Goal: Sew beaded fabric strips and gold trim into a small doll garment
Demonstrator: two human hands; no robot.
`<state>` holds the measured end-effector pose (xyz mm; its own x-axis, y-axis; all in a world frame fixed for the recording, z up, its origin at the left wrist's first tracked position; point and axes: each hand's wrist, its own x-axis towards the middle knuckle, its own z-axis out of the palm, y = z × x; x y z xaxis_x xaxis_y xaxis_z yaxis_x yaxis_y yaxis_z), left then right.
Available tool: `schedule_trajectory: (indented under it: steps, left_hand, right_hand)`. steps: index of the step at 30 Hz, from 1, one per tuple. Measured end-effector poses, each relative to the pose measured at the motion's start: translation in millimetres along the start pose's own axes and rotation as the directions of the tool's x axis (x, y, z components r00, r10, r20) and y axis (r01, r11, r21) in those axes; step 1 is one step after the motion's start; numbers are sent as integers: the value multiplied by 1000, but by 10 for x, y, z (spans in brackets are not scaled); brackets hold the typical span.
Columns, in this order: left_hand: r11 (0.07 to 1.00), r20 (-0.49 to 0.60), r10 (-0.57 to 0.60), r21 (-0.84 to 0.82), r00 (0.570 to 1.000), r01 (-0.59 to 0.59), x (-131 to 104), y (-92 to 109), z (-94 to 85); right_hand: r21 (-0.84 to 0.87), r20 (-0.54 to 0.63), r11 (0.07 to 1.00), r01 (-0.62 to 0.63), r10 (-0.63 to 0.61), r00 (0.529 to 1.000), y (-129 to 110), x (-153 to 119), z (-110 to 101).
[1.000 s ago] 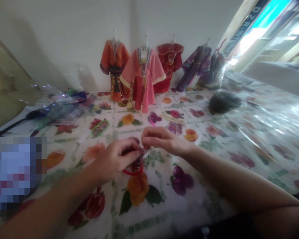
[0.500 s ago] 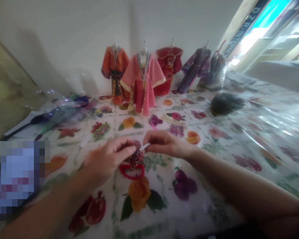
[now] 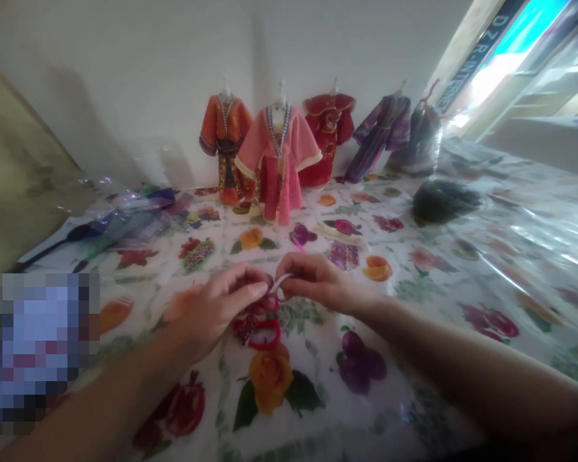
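Note:
My left hand (image 3: 236, 294) is closed, thumb pressed against its fingers, pinching one end of a narrow dark red patterned trim (image 3: 245, 329). The rest of the trim hangs below that hand, in front of red-handled scissors (image 3: 272, 333) lying on the table. Only the scissors' red loops show; their blades are hidden under the hands. Close by on the right, my right hand (image 3: 313, 279) pinches a thin white strip (image 3: 283, 278), which curves across to the left fingertips. Whether the strip is joined to the trim I cannot tell.
Small dresses on stands, including a pink one (image 3: 278, 160) and an orange one (image 3: 226, 147), line the wall. A green-edged beaded patch (image 3: 198, 255) lies left on the fruit-patterned tablecloth (image 3: 356, 423). A dark bundle (image 3: 443, 200) and clear plastic are at right.
The trim has swung down and left, over the scissors' handle. More of the white strip shows between my hands, now curved. Both hands keep nearly the same place.

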<state>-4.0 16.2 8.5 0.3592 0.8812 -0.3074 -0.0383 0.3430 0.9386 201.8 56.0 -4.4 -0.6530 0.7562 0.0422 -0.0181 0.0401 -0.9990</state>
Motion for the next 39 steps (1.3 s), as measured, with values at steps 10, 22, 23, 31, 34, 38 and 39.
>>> schedule_trajectory:
  steps: [10,22,23,31,34,38,39]
  left_hand:
    - [995,22,68,66,997,-69,48,-83,-2]
    - [1000,22,19,16,1000,-19,57,-81,16]
    - [1000,25,25,16,999,-25,60,-82,17]
    - [997,-1,41,69,999,-41,71,-74,-2]
    - [988,3,75,136,997,-75,86,-100,-14]
    - [974,32,98,203,995,-102,116,-134,-31]
    - [966,40,107,231,993,-114,121,-139,-37]
  right_hand:
    - [-95,0,995,8,-8,1000,85,-10,50]
    - [-172,-23,985,7,-11,1000,120,1,50]
    - [-185,-28,983,3,-9,1000,125,0,49]
    - [-18,83,997,-69,70,994,93,-7,10]
    - [-8,87,995,-95,95,992,89,-2,7]
    - [-100,73,990,-98,106,992,94,-4,18]
    - [-131,69,987,-94,104,992,96,-5,20]
